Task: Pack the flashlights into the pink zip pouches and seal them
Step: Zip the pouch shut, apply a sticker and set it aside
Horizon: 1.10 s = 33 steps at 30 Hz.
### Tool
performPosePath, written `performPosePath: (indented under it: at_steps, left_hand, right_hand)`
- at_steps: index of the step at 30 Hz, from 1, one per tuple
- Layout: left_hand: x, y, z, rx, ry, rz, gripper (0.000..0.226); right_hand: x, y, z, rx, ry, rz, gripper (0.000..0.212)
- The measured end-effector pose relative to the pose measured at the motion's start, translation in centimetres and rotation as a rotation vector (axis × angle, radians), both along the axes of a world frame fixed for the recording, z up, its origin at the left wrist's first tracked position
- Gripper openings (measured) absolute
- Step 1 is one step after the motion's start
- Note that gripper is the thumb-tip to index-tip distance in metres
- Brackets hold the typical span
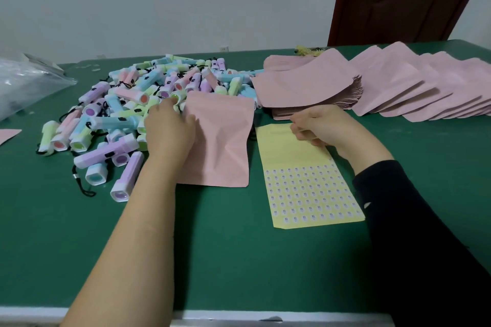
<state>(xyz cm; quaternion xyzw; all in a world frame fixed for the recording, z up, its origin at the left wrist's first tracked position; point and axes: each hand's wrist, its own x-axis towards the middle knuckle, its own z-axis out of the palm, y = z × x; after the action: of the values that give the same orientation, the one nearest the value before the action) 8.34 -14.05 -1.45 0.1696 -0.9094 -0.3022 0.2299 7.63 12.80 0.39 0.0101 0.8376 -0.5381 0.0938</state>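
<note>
Table: green top, holding everything below.
Flashlights: loose heap of pastel ones in pink, purple, blue and green with black wrist cords, on the left half of the table. None is inside a pouch.
Pouch: one pink zip pouch lies flat in front of the heap. Its upper edge touches the nearest flashlights and its right side is just beside the sticker sheet.
Left hand: rests knuckles up on the pouch's left edge, thumb on the pink surface, fingers loosely bent toward the nearest flashlights. Whether it grips the pouch or only lies on it cannot be told.
Right hand: narrow, fingers curled, thumb and fingertips pinching the upper left part of the sticker sheet. Whether a single sticker sits between them is too small to tell.
Sticker sheet: yellow, flat on the table, upper part bare, lower part filled with rows of small stickers.
Pouch stacks: fanned piles of pink pouches along the right, behind the right hand.
Sleeve: dark, on the right arm; the left forearm is bare.
Plastic bag: clear, crumpled, at the far left edge.
Door: dark red, behind the table on the right.
</note>
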Motion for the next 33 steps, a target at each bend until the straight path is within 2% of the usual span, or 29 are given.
performPosePath:
  at_steps: [2,5,8,11,13,16,19,22,25,27,29,33]
  left_hand:
    - [0.5,1.4,0.5,-0.13,0.101,-0.045,0.042]
    - [1.7,6.1,0.9,-0.182,0.163,-0.348,0.036]
    - [3.0,11.8,-0.4,-0.303,-0.031,-0.677,0.038]
    - [3.8,14.7,-2.3,-0.452,-0.219,-0.835,0.057]
    - [3.7,14.9,-2.8,-0.463,-0.235,-0.841,0.062]
    - [2.9,14.4,-2.9,-0.348,-0.236,-0.782,0.061]
    - [2.4,13.8,-2.9,-0.233,-0.255,-0.736,0.056]
    - [2.6,13.9,-3.1,-0.178,-0.208,-0.696,0.04]
    - [2.9,14.2,-3.2,-0.142,-0.137,-0.641,0.02]
    - [2.9,14.4,-3.2,-0.144,-0.121,-0.616,0.017]
    - [2.8,14.3,-3.2,-0.178,-0.134,-0.624,0.023]
    - [2.4,13.7,-3.1,-0.248,-0.251,-0.723,0.055]
  right_hand:
    - [-0.3,0.7,-0.3,0.023,0.005,-0.024,0.02]
    - [-0.9,1.5,-0.9,-0.047,-0.01,-0.081,0.025]
    - [-1.4,2.5,-1.4,-0.114,-0.01,-0.071,0.023]
    - [-1.6,3.4,-1.7,-0.073,0.016,0.024,0.019]
    - [-1.5,3.9,-1.8,-0.024,0.058,0.06,0.018]
    - [-1.1,5.0,-1.7,0.143,0.167,0.068,0.017]
    - [-0.8,6.0,-1.6,0.288,0.182,0.125,0.015]
    - [-0.7,6.6,-1.5,0.323,0.152,0.149,0.004]
    - [-0.5,6.8,-1.2,0.316,0.113,0.145,0.01]
    - [-0.4,6.8,-1.0,0.321,0.09,0.171,0.009]
    - [-0.3,6.7,-0.8,0.347,0.077,0.21,0.006]
    - [-0.4,6.0,-0.7,0.394,0.103,0.253,0.011]
